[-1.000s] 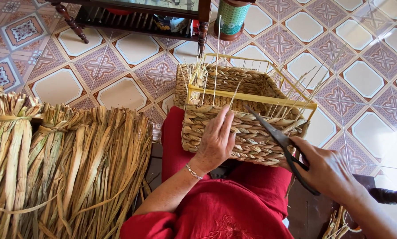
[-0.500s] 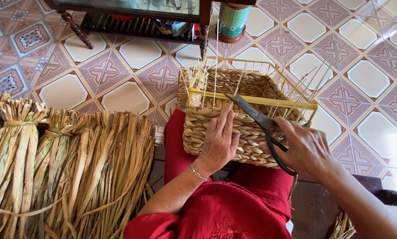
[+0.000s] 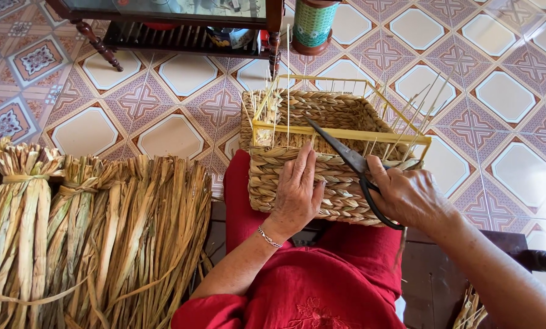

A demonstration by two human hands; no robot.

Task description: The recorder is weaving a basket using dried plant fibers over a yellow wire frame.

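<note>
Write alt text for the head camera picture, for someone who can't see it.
A person in red steadies a half-woven straw basket on their lap with the left hand, while the right hand holds black scissors pointing over its yellow wire frame. Bundles of dried reeds lie to the left on a patterned tile floor.

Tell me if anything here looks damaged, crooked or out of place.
Nothing looks damaged. The woven basket on the lap is unfinished: thin stalks stick up unevenly above its yellow frame. The left hand lies on its near wall; the right hand holds scissors over the rim.
</note>
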